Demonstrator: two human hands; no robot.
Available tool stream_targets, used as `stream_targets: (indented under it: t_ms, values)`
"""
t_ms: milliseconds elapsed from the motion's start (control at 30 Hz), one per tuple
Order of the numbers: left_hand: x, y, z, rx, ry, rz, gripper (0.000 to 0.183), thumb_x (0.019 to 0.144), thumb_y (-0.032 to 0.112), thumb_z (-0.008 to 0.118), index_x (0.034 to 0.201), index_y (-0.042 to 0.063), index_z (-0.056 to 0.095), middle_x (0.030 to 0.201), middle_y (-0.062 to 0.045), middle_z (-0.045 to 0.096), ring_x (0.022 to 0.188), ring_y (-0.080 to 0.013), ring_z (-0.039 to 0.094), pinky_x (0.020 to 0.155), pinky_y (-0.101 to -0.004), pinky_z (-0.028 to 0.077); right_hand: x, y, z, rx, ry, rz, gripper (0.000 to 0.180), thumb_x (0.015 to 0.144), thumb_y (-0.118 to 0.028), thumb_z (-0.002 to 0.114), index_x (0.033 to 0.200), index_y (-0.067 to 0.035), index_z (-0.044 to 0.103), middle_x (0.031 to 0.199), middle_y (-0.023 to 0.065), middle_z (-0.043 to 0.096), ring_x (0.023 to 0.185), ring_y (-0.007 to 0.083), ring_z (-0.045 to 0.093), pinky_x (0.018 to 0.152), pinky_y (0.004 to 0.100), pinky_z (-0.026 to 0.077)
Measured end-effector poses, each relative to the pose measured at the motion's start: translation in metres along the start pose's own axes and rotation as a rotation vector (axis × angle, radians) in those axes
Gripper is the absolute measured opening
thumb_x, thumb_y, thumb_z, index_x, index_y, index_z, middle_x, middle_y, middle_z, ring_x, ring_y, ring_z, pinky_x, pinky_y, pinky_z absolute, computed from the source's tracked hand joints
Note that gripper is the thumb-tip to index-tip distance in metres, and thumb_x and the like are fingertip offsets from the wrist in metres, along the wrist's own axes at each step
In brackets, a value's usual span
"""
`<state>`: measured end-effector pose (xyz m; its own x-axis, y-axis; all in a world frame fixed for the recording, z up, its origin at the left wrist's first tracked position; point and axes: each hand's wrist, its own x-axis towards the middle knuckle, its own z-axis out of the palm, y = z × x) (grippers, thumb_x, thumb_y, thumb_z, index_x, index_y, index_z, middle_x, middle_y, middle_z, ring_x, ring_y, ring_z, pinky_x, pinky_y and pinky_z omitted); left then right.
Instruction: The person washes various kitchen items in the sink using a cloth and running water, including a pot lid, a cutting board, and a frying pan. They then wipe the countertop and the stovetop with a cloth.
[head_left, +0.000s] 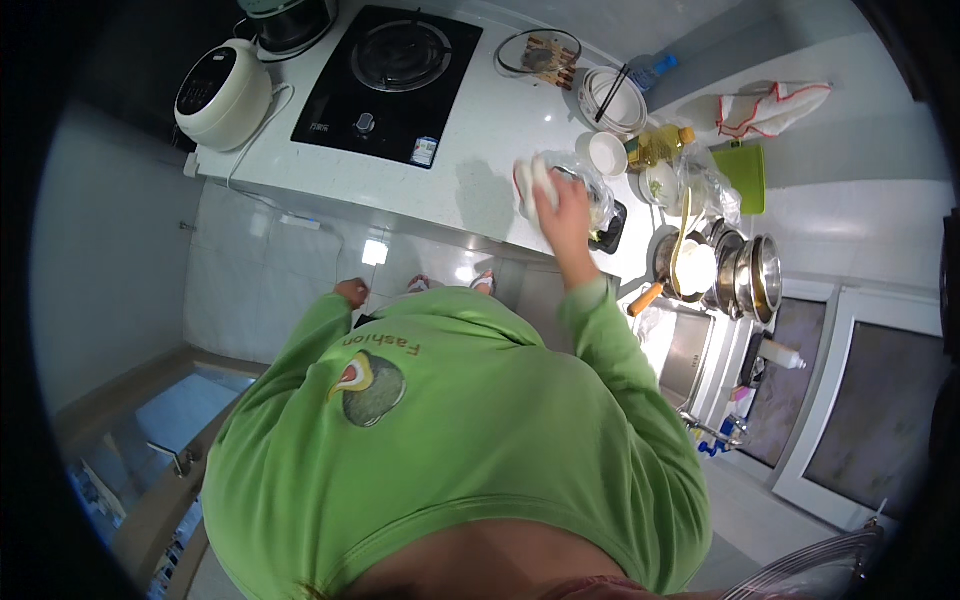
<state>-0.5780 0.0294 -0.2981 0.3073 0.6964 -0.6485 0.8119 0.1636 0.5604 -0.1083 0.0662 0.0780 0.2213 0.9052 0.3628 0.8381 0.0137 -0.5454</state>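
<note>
My right hand (562, 217) is over the white countertop (420, 191), to the right of the gas hob. Its fingers press on a white cloth with red edging (532, 187), which is slightly blurred. Just beyond and beside that hand lie a clear plastic bag (596, 187) and a black tray (615, 229), partly hidden by it. My left hand (351, 292) hangs low in front of the counter, away from any object. Its fingers are mostly turned from view.
The black gas hob (390, 82) and a white rice cooker (225, 97) are to the left. Stacked bowls (611, 101), an oil bottle (660, 146) and a wooden-handled pan (667, 259) stand right. Beyond the steel pots (750, 274) are a sink (686, 352) and a window (862, 405).
</note>
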Motion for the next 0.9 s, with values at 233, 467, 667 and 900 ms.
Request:
stream_targets:
  t_ms: [233, 467, 667, 900]
  values:
    - [-0.137, -0.178, 0.030, -0.264, -0.028, -0.395, 0.022, 0.084, 0.022, 0.060, 0.086, 0.001, 0.066, 0.079, -0.017, 0.067, 0.068, -0.0266, 0.066, 0.061, -0.0428, 0.055, 0.159, 0.113, 0.129, -0.294, -0.022, 0.197, 0.044, 0.086, -0.030, 0.062, 0.126, -0.011, 0.061, 0.115, 0.0234, 0.057, 0.104, 0.0414, 0.057, 0.089, 0.0482, 0.047]
    - [-0.253, -0.143, 0.190, -0.609, 0.215, -0.802, 0.030, 0.089, 0.019, 0.053, 0.112, 0.001, 0.061, 0.081, -0.020, 0.069, 0.068, -0.0299, 0.068, 0.060, -0.0429, 0.056, 0.198, 0.132, 0.196, -0.488, -0.381, 0.591, 0.055, 0.085, -0.036, 0.061, 0.133, -0.011, 0.054, 0.135, 0.0220, 0.049, 0.120, 0.0391, 0.050, 0.098, 0.0497, 0.043]
    - [-0.267, -0.075, 0.281, -0.863, 0.062, -0.244, 0.041, 0.079, 0.029, 0.065, 0.107, 0.000, 0.068, 0.094, -0.020, 0.072, 0.095, -0.0334, 0.068, 0.084, -0.0417, 0.053, 0.250, 0.149, 0.163, 0.986, -0.069, 0.662, 0.045, 0.094, -0.032, 0.055, 0.128, -0.003, 0.051, 0.128, 0.0173, 0.055, 0.115, 0.0342, 0.056, 0.094, 0.0477, 0.050]
    - [-0.216, -0.015, 0.166, -0.602, 0.167, -0.605, 0.028, 0.088, 0.029, 0.062, 0.105, 0.007, 0.065, 0.085, -0.013, 0.071, 0.076, -0.0226, 0.069, 0.067, -0.0378, 0.056, 0.258, 0.185, 0.146, 1.162, -0.016, 0.701, 0.028, 0.096, -0.006, 0.048, 0.121, 0.006, 0.047, 0.117, 0.0202, 0.056, 0.102, 0.0309, 0.061, 0.089, 0.0455, 0.056]
